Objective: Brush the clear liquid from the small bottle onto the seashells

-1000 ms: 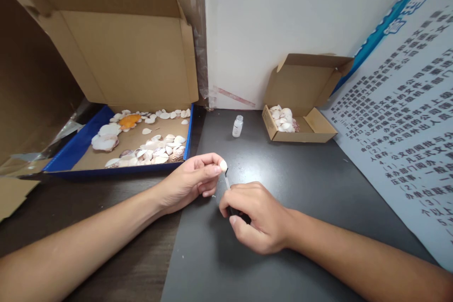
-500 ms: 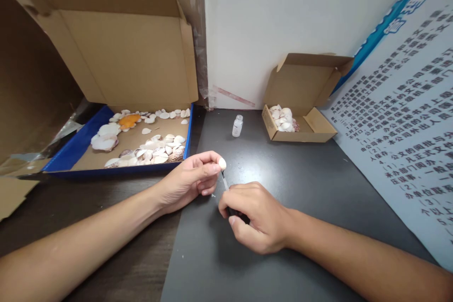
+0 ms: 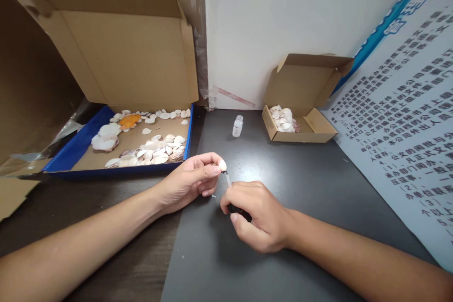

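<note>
Left hand: fingers pinching shell
Right hand: fingers clamped round brush
Bottle: upright, beyond fingers
Blue box: left of fingers

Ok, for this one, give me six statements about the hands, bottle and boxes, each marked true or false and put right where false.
1. The left hand pinches a shell and the right hand holds a brush. True.
2. The bottle is on the grey surface, between the blue box and the brown box. True.
3. The brush is in the bottle. False: it is outside, its dark tip close by the shell.
4. Both boxes have shells in them. True.
5. The brown box is shut. False: it is open.
6. The bottle lies on its side. False: it stands upright.
</note>
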Demonstrator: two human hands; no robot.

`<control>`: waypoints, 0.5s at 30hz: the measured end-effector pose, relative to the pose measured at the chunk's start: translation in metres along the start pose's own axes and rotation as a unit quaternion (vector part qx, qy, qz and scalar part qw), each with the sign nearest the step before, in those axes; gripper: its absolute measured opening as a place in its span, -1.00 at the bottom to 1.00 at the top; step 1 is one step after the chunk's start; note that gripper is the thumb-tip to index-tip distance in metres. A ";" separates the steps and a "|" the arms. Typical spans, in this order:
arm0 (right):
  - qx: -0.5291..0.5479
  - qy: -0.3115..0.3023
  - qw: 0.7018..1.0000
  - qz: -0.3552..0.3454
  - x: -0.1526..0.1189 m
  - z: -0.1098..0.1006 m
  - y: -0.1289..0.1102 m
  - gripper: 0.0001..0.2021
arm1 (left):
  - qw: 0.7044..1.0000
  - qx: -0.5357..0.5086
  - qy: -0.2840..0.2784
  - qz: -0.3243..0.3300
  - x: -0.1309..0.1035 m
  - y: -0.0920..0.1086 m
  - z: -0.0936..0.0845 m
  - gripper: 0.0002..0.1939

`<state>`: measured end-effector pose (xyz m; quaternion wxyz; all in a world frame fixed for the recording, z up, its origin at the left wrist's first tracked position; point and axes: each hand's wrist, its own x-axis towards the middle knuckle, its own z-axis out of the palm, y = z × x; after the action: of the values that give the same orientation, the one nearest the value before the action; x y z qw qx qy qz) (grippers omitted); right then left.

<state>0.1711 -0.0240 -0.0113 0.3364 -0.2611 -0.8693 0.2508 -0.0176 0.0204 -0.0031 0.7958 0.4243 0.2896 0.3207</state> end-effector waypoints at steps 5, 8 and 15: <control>-0.002 0.004 1.000 0.009 0.000 -0.001 0.000 -0.95 | 1.000 0.017 0.004 -0.009 0.000 0.001 0.002 -0.78; -0.001 0.005 1.000 0.014 0.000 -0.001 0.000 -0.94 | 1.000 0.027 0.008 -0.013 -0.001 0.001 0.003 -0.75; -0.003 0.003 1.000 0.022 0.000 -0.001 0.000 -0.95 | 0.999 0.049 -0.010 -0.015 -0.001 -0.001 0.001 -0.75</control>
<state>0.1716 -0.0233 -0.0110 0.3328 -0.2816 -0.8633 0.2545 -0.0174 0.0186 -0.0037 0.7817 0.4614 0.3032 0.2900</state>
